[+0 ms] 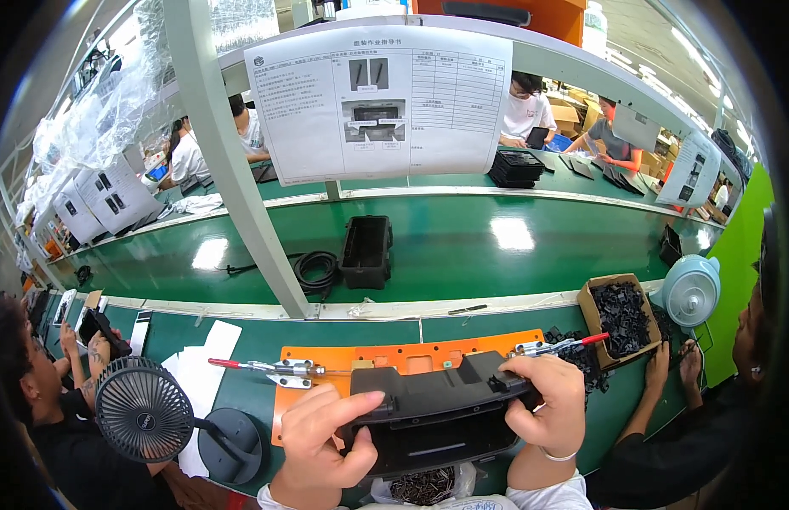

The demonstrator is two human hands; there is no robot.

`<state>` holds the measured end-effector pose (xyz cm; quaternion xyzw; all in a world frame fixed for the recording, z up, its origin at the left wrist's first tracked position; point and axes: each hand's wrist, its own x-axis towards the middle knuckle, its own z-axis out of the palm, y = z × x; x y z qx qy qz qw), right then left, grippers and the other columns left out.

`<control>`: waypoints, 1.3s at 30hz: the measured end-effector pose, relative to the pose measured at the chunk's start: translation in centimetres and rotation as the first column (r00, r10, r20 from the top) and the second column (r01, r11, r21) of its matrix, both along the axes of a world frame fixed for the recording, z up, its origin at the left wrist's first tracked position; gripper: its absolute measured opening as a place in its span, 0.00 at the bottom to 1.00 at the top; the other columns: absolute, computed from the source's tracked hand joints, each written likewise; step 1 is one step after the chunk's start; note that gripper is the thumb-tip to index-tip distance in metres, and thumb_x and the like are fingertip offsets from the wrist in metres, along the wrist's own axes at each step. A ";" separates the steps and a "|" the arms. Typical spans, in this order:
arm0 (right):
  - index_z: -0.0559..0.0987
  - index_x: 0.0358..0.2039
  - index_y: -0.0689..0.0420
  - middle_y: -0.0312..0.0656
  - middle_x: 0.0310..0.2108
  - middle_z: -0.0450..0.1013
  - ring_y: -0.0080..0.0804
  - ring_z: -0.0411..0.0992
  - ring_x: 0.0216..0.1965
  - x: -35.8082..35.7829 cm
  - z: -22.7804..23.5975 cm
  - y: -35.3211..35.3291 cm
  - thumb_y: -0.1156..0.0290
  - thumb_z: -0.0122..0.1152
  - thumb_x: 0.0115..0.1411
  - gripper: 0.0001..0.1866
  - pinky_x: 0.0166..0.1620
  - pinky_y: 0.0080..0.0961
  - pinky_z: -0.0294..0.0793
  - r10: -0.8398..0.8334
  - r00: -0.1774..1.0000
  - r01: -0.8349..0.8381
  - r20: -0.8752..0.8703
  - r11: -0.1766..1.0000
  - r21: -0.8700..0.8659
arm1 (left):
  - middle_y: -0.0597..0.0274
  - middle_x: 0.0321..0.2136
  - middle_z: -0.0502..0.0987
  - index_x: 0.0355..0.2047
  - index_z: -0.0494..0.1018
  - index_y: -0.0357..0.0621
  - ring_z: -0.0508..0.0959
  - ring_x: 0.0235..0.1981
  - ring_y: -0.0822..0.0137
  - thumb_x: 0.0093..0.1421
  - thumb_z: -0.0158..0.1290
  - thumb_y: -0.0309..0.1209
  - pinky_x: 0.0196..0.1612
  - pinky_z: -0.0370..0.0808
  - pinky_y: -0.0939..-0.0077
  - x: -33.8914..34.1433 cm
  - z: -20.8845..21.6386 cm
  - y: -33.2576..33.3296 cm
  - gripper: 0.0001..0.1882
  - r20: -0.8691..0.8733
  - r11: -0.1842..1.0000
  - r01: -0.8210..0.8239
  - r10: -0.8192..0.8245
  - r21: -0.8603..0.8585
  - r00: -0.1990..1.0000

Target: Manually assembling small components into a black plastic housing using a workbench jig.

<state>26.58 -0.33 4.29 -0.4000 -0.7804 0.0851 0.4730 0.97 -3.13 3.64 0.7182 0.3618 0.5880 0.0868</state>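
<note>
Between my two hands is a black plastic housing (441,393), held by its two ends and tilted so that its long hollow side faces me. My left hand (331,433) pinches the left end, with thumb below and index finger on top. At the other end, my right hand (547,404) grips the corner with curled fingers and thumb. Just beyond lies an orange fixture plate (314,354), partly hidden by the housing. A red-handled toggle clamp (294,371) sits at its left, and another toggle clamp (539,348) at its right. Below the housing, a plastic bag (464,481) holds small metal pieces.
A cardboard box (595,321) of small black parts stands right, with loose black parts (588,367) beside it. Left are white papers (190,387) and a black fan (145,410). A blue fan (690,291), black case (366,251) and cable (316,272) lie farther off. Co-workers sit both sides.
</note>
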 end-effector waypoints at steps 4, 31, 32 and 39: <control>0.77 0.28 0.63 0.44 0.18 0.70 0.40 0.68 0.18 0.0 0.2 -0.1 0.77 0.55 0.29 0.18 0.26 0.27 0.67 0.015 1.000 -0.015 0.004 1.000 0.020 | 0.64 0.12 0.63 0.32 0.77 0.36 0.61 0.13 0.69 0.31 0.51 0.16 0.17 0.56 0.78 0.1 -0.4 -0.1 0.22 0.104 0.999 0.051 -0.053 0.017 0.993; 0.58 0.62 0.66 0.49 0.55 0.64 0.33 0.63 0.56 -2.1 -1.9 0.8 0.65 0.66 0.55 0.39 0.59 0.28 0.59 0.333 0.702 -0.640 -0.629 0.683 -0.352 | 0.67 0.19 0.61 0.28 0.66 0.46 0.60 0.22 0.69 0.38 0.57 0.17 0.30 0.59 0.73 -1.4 -2.1 -0.1 0.17 0.501 0.970 0.086 -0.192 0.228 0.844; 0.58 0.61 0.66 0.48 0.55 0.64 0.31 0.63 0.56 -2.2 -1.8 0.7 0.69 0.63 0.57 0.36 0.59 0.26 0.58 0.324 0.717 -0.616 -0.617 0.709 -0.344 | 0.67 0.19 0.62 0.28 0.66 0.45 0.60 0.22 0.69 0.42 0.58 0.20 0.30 0.59 0.73 -1.2 -2.1 -0.2 0.14 0.522 0.972 0.078 -0.187 0.224 0.832; 0.59 0.60 0.67 0.46 0.49 0.70 0.30 0.67 0.51 -2.8 -1.5 0.5 0.77 0.53 0.57 0.30 0.56 0.25 0.61 0.258 0.752 -0.577 -0.607 0.703 -0.415 | 0.61 0.24 0.63 0.32 0.66 0.42 0.63 0.27 0.67 0.64 0.42 0.49 0.34 0.62 0.72 -0.8 -2.2 0.9 0.21 0.458 0.963 -0.017 -0.113 0.269 0.882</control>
